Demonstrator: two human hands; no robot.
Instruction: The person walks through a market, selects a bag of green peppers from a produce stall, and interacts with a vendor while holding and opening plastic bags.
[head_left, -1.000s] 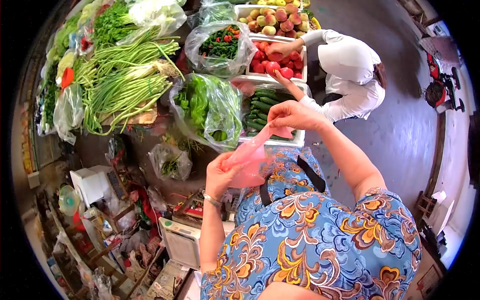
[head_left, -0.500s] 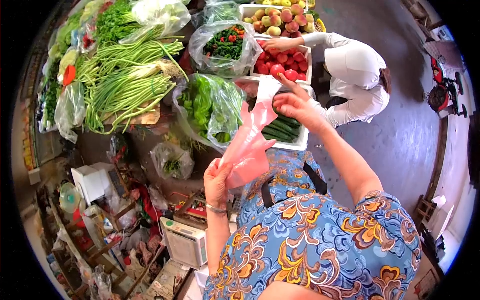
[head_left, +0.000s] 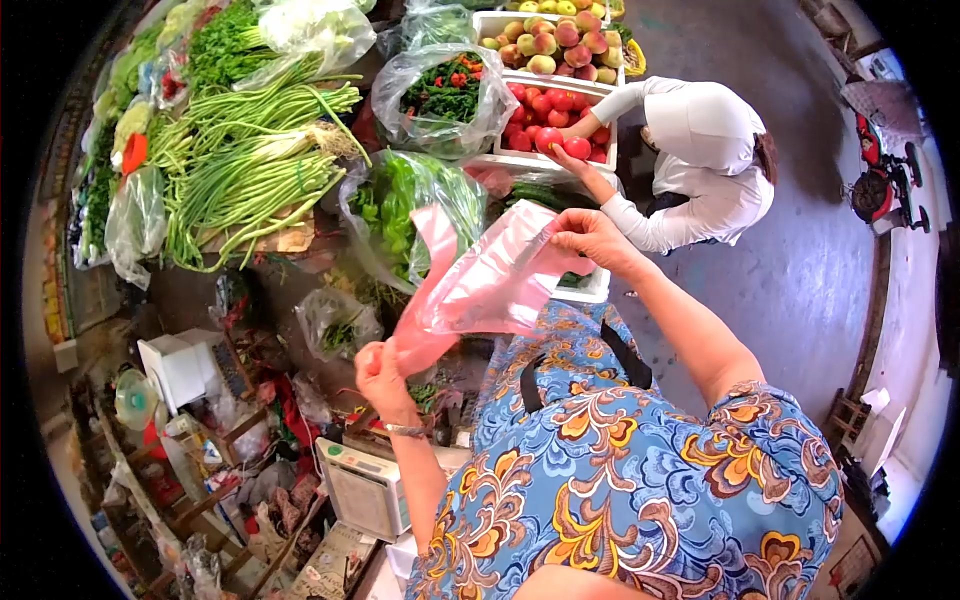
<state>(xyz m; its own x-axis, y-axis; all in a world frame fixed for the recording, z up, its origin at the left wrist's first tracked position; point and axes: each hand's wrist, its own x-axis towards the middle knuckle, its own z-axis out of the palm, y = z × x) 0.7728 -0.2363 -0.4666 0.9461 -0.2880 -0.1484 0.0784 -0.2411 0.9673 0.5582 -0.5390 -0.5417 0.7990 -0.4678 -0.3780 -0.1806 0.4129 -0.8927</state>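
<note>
Holding pink bag [head_left: 490, 278] spread in midair, partly over white crate [head_left: 595, 288].
Clamped on lower-left end with left hand [head_left: 380, 380]; pinching upper-right edge between thumb and fingers of right hand [head_left: 598, 242], probably to keep it stretched out. Running diagonally along long axis, lower left to upper right, with one loose strip aimed up over bagged greens [head_left: 388, 215].

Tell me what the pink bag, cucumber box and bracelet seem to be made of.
The pink bag looks like thin, glossy plastic film: it creases and catches bright highlights. The cucumber box seems matte white foam, judging by its thick wall, though plastic is possible. The bracelet is probably metal, given its silvery shine, but it's small here.
</note>
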